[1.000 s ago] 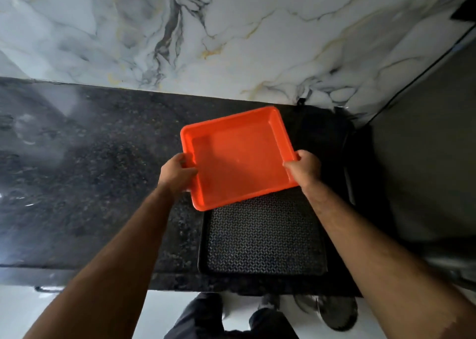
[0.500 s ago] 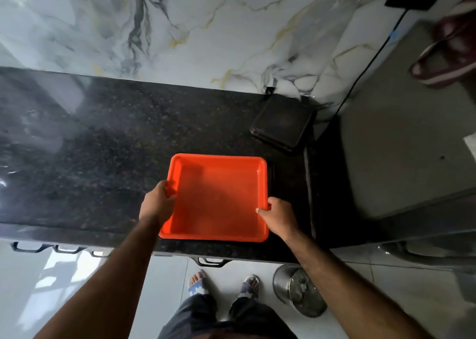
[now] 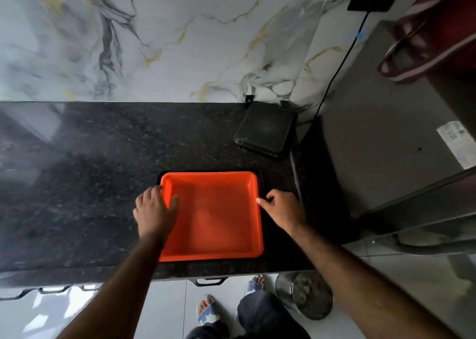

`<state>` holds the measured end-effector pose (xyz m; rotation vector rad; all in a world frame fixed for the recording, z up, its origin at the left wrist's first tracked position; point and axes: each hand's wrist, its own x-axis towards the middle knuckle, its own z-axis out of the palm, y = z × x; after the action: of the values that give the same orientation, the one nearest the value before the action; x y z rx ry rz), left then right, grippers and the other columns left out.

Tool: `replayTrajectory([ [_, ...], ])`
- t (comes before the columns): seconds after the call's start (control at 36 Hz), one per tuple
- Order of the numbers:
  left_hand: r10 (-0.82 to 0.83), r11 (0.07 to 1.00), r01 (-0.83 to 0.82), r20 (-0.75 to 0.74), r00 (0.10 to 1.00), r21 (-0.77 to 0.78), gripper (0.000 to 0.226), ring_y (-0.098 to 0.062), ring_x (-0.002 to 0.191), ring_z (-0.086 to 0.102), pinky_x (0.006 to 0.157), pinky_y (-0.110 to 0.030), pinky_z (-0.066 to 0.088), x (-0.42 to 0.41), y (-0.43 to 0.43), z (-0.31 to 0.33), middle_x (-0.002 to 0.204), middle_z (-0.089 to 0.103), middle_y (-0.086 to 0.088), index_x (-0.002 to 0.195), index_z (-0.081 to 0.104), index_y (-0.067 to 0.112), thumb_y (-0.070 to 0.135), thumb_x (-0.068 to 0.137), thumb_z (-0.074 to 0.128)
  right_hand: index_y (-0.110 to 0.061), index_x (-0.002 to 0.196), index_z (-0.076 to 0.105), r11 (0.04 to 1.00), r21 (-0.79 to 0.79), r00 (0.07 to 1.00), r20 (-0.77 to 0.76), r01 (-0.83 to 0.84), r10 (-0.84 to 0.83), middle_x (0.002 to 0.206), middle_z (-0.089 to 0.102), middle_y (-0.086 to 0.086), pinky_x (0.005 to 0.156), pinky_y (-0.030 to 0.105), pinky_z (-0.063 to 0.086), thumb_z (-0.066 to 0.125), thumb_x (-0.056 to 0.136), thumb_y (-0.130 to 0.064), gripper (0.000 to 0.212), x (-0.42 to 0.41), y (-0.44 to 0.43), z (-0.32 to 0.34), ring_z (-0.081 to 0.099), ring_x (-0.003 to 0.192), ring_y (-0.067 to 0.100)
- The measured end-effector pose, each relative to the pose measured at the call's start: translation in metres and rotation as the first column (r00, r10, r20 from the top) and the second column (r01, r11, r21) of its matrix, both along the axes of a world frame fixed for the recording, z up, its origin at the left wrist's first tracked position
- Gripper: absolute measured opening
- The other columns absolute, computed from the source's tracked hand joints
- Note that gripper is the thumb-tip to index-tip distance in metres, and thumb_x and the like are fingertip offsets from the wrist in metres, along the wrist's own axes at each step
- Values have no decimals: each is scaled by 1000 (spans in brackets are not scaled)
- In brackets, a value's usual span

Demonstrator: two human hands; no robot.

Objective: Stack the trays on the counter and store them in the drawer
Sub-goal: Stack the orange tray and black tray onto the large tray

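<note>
On the counter — orange tray nested; left hand grip apart, right hand loosely curled, unclamped.

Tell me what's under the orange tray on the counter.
A black tray lies under the orange tray; only its dark rim shows along the far and right edges. Its surface is covered, so its contents cannot be seen.
</note>
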<state>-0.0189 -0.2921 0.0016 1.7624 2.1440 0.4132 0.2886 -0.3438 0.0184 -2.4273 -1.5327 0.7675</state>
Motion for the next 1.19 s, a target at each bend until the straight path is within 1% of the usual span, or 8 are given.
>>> replayTrajectory([
  [0.14,-252,955,217,170,953,200,44,-39,117,54,103,-46,39,82,40,24,122,62,-23,122,58,-3,24,89,66,-11,104,73,992,119,997,63,-50,43,100,75,12,83,38,57,65,91,-40,32,51,75,26,70,97,31],
  [0.22,-244,969,216,338,909,119,52,-34,119,55,103,-40,41,139,65,34,124,61,-21,128,54,-2,27,87,69,-5,103,73,981,159,992,81,-113,101,104,73,18,88,37,52,66,91,-27,26,80,135,39,67,103,35],
  [0.44,312,900,67,745,590,-430,37,-31,95,70,88,-47,57,246,128,7,96,72,-14,100,69,4,36,81,71,-1,130,59,945,28,921,235,-326,310,135,59,24,109,40,44,61,93,-32,48,131,280,36,55,127,37],
  [0.58,591,778,35,750,298,-627,25,-8,48,47,47,-21,41,273,156,-19,59,48,2,110,62,10,16,86,63,-1,145,43,927,-148,891,260,-345,373,151,44,25,117,43,37,55,94,-51,73,158,326,2,45,139,37],
  [0.72,698,706,32,702,142,-707,38,-25,104,58,76,-46,58,282,170,-41,106,58,-10,124,55,13,17,86,63,1,149,38,954,-176,957,117,-242,264,156,38,25,118,43,37,52,91,-64,88,176,340,-29,42,143,36],
  [0.92,755,653,-54,655,-15,-755,39,-30,100,64,59,-37,60,282,176,-51,115,58,-16,121,56,10,8,84,68,-3,136,57,992,-102,993,-92,69,-78,145,52,25,113,37,41,48,75,-83,101,185,336,-41,51,136,36],
  [1.06,635,759,-129,769,-70,-638,28,-24,97,69,61,-23,58,273,174,-41,110,68,-16,119,62,2,5,92,59,-5,121,68,922,81,869,-374,380,-325,117,71,10,100,32,49,45,68,-87,101,190,322,-32,62,123,32],
  [1.19,427,891,-216,899,93,-400,37,-17,75,69,60,-26,59,249,173,-2,89,68,-9,123,59,10,7,87,68,-19,86,73,784,94,590,-715,613,-376,103,76,3,94,41,58,44,71,-87,75,168,305,6,71,102,27],
])
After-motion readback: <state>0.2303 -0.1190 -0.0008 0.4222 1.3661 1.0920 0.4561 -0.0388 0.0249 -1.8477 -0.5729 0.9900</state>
